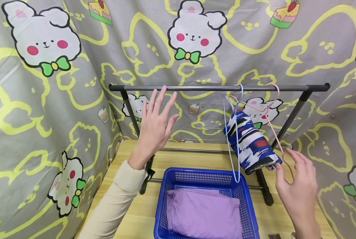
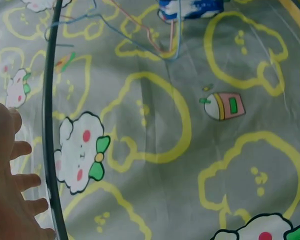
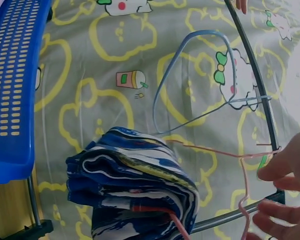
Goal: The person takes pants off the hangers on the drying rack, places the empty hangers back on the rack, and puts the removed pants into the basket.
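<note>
My left hand (image 1: 155,127), fingers spread and straight, is raised at the left part of the rack's rod (image 1: 196,88) and holds nothing. On the rod's right part hangs a pink hanger (image 1: 274,127) with a folded blue, white and red patterned garment (image 1: 252,142) draped over its bar. My right hand (image 1: 299,186) is beside the pink hanger's lower right corner, thumb and fingers apart. In the right wrist view its fingers (image 3: 282,165) show close to the pink wire, with the garment (image 3: 140,180) at their left. Left of the garment, a bare light blue hanger (image 1: 237,152) hangs from the rod.
A blue plastic basket (image 1: 208,172) stands on the wooden table (image 1: 130,152) in front of the rack, with a folded purple cloth (image 1: 205,210) in it. The rack's black legs (image 1: 264,189) stand either side. A grey rabbit-print curtain (image 1: 154,39) surrounds the table.
</note>
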Demonstrator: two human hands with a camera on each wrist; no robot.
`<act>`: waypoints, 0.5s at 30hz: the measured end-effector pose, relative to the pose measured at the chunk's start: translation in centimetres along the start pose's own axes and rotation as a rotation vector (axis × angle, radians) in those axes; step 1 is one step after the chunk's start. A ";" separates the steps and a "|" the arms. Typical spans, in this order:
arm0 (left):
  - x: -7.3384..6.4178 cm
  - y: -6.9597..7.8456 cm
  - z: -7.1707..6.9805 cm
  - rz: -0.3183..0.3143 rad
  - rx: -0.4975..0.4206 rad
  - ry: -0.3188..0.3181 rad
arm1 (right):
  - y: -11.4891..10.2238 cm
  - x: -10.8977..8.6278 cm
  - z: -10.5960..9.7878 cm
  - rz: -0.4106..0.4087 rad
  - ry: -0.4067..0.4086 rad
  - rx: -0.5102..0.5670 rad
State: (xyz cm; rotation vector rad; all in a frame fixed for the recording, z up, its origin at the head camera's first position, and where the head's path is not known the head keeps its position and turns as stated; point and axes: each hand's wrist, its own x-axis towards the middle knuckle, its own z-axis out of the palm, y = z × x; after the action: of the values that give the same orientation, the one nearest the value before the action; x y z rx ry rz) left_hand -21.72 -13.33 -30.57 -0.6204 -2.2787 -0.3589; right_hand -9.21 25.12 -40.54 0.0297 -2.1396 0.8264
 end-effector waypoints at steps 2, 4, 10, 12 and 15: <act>0.6 -0.4 0.1 -0.006 0.019 0.000 | 0.3 -0.1 0.3 0.038 -0.031 -0.003; 1.1 -0.7 0.1 -0.010 0.039 0.001 | 0.5 -0.2 0.7 0.058 -0.053 0.006; 2.7 -1.4 0.2 -0.007 0.068 0.018 | 1.1 -0.2 1.2 0.088 -0.057 0.040; 3.2 -1.5 0.3 -0.003 0.076 0.022 | 1.1 -0.1 1.2 0.103 -0.050 0.057; 3.8 -1.4 0.5 0.004 0.085 0.026 | 1.2 0.0 1.2 0.127 -0.038 0.064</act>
State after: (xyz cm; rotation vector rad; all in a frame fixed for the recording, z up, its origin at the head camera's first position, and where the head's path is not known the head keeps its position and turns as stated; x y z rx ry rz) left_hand -25.15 -13.07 -28.26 -0.5741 -2.2544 -0.2655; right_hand -10.35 25.34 -41.74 -0.0577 -2.1676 0.9751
